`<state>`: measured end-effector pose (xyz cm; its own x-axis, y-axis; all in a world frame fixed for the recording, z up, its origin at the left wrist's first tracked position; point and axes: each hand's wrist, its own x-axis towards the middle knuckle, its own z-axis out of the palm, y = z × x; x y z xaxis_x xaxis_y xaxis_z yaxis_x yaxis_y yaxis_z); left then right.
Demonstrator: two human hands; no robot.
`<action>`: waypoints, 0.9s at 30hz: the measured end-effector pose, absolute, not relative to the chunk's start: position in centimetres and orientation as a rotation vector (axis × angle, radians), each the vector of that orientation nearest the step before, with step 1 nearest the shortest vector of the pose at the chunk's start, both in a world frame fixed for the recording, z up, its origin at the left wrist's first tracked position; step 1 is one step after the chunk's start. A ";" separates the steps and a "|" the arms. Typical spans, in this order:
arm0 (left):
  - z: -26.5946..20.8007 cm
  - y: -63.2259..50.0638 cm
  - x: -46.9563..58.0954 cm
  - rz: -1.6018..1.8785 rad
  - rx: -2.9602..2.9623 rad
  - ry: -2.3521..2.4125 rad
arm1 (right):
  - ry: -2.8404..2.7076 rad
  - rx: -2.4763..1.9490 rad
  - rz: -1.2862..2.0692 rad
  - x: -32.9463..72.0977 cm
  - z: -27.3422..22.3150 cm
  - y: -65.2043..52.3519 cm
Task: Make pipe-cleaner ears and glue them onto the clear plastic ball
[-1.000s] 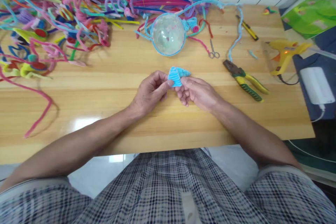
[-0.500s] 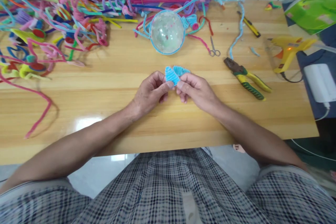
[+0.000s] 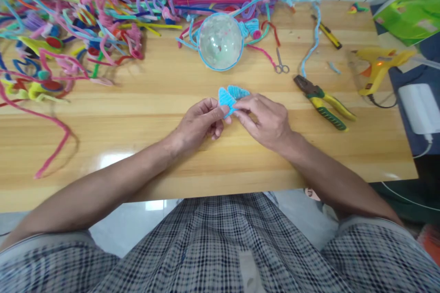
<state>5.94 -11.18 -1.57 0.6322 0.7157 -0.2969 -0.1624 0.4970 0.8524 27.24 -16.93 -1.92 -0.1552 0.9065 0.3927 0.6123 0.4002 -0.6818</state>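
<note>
Two blue lobes of fuzzy pipe cleaner, joined near their base, make up one wing-like piece (image 3: 226, 97) above the table's middle. Between thumb and fingers, my left hand (image 3: 205, 119) pinches the lower left lobe. My right hand (image 3: 264, 118) is closed at the piece's lower right, thumb and fingertips meeting at the join; those fingers cover part of the right lobe. Just beyond the hands sits a clear round bowl (image 3: 220, 42) with a blue fuzzy rim and blue strands at its sides.
A heap of coloured pipe cleaners (image 3: 103, 23) spreads over the back left. On the right lie pliers (image 3: 323, 101), small scissors (image 3: 281, 63), a yellow utility knife (image 3: 329, 34) and a yellow glue gun (image 3: 380, 66) with a lit light. One pink pipe cleaner (image 3: 57, 123) reaches toward the front left.
My right hand has turned over, its knuckles now higher and its fingertips pressing at the base of the blue piece. My left hand keeps its pinch, with the piece slightly tilted.
</note>
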 end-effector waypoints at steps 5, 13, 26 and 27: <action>-1.0 -11.2 5.9 0.514 0.808 0.679 | -1.815 -1.317 0.495 27.2 -1.9 -17.1; -1.2 -11.3 5.8 0.497 0.806 0.657 | -1.769 -1.334 0.505 27.0 -1.9 -17.3; -2.1 -11.3 5.9 0.527 0.918 0.649 | -1.670 -1.355 0.646 27.1 -1.8 -17.1; -2.2 -11.3 5.9 0.523 0.935 0.648 | -1.665 -1.358 0.647 27.1 -2.0 -17.1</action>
